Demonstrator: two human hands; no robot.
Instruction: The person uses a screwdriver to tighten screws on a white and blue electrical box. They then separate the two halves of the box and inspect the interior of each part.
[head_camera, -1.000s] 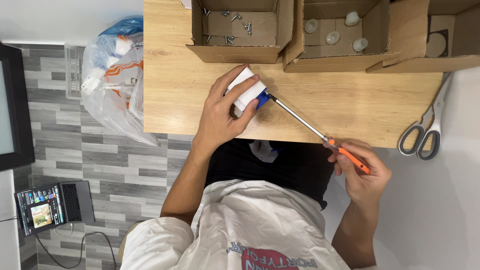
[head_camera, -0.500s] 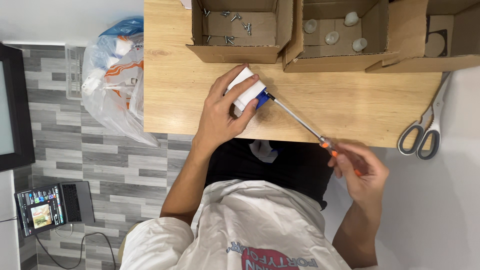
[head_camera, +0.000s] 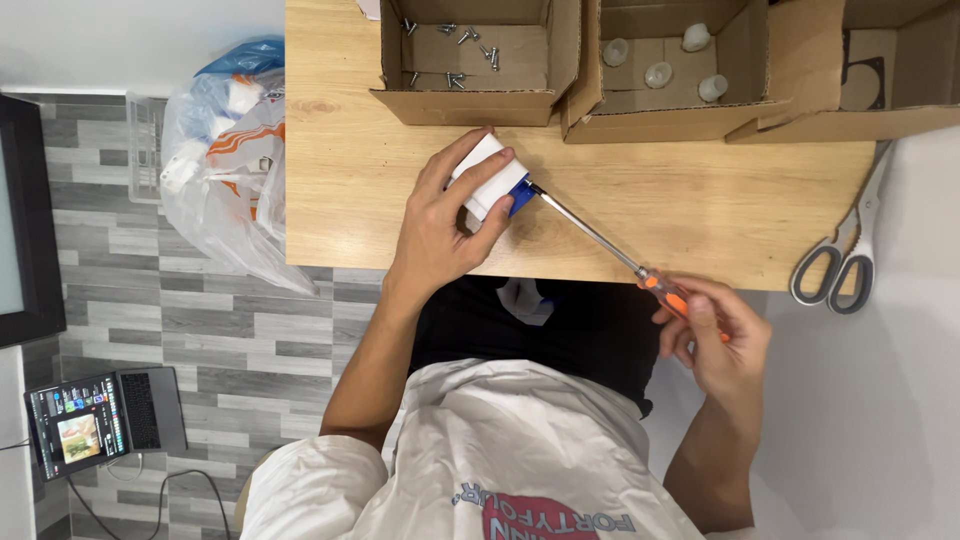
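Note:
My left hand (head_camera: 445, 225) grips a small white and blue block (head_camera: 489, 178) and holds it down on the wooden table (head_camera: 340, 190). My right hand (head_camera: 715, 335) is closed around the orange handle of a long screwdriver (head_camera: 600, 240). Its metal shaft runs up and left, and the tip meets the blue end of the block. The right hand hangs just off the table's near edge.
Three open cardboard boxes stand along the far edge: one with screws (head_camera: 455, 45), one with small white caps (head_camera: 660, 60), one with a dark part (head_camera: 865, 80). Grey-handled scissors (head_camera: 845, 255) lie at the right. A plastic bag (head_camera: 225, 165) and a laptop (head_camera: 100, 425) are on the floor.
My right hand has shifted its fingers on the screwdriver handle, as if turning it. The left hand and the block have stayed in place.

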